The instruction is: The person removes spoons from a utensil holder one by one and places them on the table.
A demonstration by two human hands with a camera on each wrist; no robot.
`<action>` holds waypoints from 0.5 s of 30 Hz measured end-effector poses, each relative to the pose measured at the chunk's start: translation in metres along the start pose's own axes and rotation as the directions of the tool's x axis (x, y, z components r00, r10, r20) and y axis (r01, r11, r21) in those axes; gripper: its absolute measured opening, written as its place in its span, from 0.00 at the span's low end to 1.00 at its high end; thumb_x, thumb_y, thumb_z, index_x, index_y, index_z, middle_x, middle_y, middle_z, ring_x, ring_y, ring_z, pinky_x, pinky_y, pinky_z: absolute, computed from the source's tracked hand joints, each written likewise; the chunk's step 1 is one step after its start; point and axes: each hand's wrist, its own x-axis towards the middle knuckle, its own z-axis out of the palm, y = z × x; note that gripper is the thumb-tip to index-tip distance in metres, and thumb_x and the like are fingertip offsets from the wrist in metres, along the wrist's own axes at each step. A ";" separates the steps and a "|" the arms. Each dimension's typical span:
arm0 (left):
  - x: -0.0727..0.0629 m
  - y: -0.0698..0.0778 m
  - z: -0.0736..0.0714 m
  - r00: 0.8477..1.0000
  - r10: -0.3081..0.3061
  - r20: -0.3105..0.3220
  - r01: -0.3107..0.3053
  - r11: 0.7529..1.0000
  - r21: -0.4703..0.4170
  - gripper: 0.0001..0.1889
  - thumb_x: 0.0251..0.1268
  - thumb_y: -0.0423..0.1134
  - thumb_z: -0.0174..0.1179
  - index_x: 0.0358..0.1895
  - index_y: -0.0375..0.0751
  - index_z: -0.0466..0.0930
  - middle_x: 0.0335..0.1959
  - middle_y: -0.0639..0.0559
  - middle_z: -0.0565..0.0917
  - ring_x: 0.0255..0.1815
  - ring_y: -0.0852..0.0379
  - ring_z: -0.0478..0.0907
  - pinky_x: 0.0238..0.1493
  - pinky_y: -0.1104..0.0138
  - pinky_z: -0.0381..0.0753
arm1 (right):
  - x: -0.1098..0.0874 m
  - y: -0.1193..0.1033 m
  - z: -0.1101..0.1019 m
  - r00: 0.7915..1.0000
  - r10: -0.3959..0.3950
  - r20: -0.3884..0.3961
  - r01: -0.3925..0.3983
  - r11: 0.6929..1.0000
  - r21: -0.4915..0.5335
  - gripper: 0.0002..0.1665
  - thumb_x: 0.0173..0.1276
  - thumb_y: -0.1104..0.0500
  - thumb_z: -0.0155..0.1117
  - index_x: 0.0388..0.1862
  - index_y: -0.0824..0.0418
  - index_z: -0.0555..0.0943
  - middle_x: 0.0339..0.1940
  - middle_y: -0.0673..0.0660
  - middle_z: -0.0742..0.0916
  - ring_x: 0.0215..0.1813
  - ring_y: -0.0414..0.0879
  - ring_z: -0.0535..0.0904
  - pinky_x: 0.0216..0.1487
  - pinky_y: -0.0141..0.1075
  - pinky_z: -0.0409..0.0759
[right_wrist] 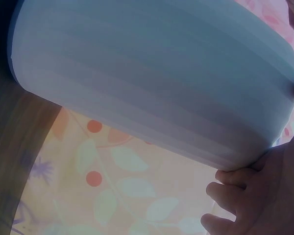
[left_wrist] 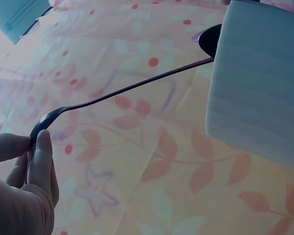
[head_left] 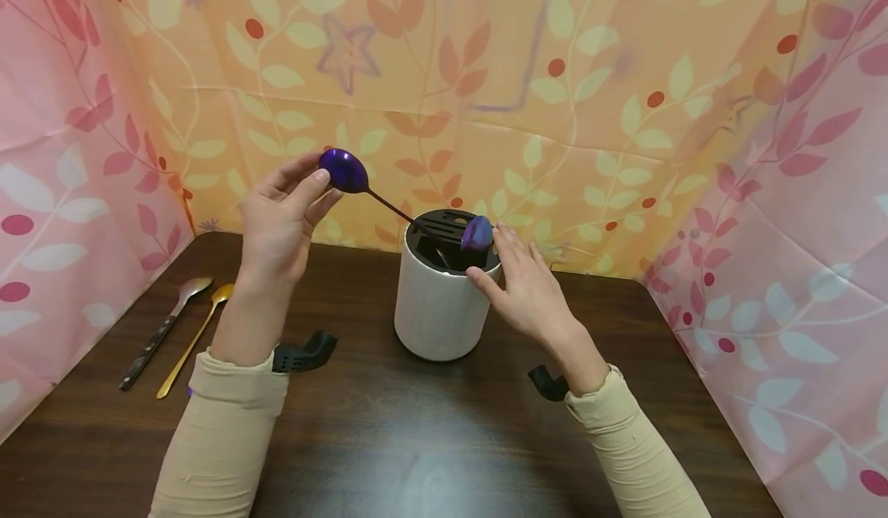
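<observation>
My left hand pinches the bowl of a shiny purple spoon between thumb and fingers. The spoon's thin dark handle slants down to the right, its end going into the slotted black top of a white utensil holder. A second purple spoon stands in that top at the right, bowl up; its handle is hidden inside. Against the holder's right rim rests my right hand, fingers extended and thumb at the front edge. The right wrist view shows those fingers beside the white wall.
On the left of the dark wooden table lie a spoon with a dark patterned handle and a gold spoon. A small purple tip shows beside my left sleeve. Patterned cloth surrounds the table at the back and sides.
</observation>
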 end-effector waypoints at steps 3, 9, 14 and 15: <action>-0.001 0.004 -0.005 1.000 0.019 -0.015 -0.019 0.999 -0.045 0.10 0.65 0.23 0.68 0.49 0.29 0.88 0.48 0.42 0.85 0.45 0.53 0.88 0.50 0.64 0.87 | 0.000 0.000 -0.001 1.000 0.001 0.004 -0.001 1.000 0.001 0.57 0.76 0.22 0.39 0.87 0.60 0.50 0.87 0.56 0.55 0.87 0.52 0.47 0.85 0.55 0.40; -0.003 0.014 -0.019 0.998 0.045 -0.044 -0.051 0.989 -0.142 0.12 0.65 0.21 0.67 0.50 0.25 0.86 0.48 0.39 0.84 0.41 0.51 0.89 0.49 0.64 0.87 | -0.001 -0.001 -0.002 1.000 0.003 0.006 -0.003 1.000 0.003 0.57 0.76 0.22 0.40 0.87 0.59 0.50 0.87 0.56 0.54 0.87 0.52 0.47 0.85 0.54 0.39; -0.005 0.023 -0.031 0.997 0.038 -0.066 -0.051 0.977 -0.208 0.13 0.65 0.19 0.65 0.52 0.22 0.85 0.47 0.38 0.84 0.41 0.48 0.89 0.49 0.62 0.87 | -0.002 -0.001 -0.003 1.000 0.000 0.000 0.000 1.000 0.004 0.56 0.77 0.23 0.40 0.87 0.60 0.50 0.87 0.56 0.54 0.87 0.52 0.47 0.85 0.54 0.40; -0.005 0.025 -0.034 0.997 0.034 -0.074 -0.049 0.975 -0.215 0.13 0.65 0.19 0.65 0.52 0.22 0.84 0.47 0.38 0.84 0.41 0.48 0.89 0.49 0.62 0.87 | -0.002 -0.001 -0.003 1.000 0.000 -0.001 0.000 1.000 0.003 0.56 0.77 0.23 0.40 0.87 0.60 0.50 0.87 0.56 0.54 0.87 0.53 0.48 0.85 0.54 0.40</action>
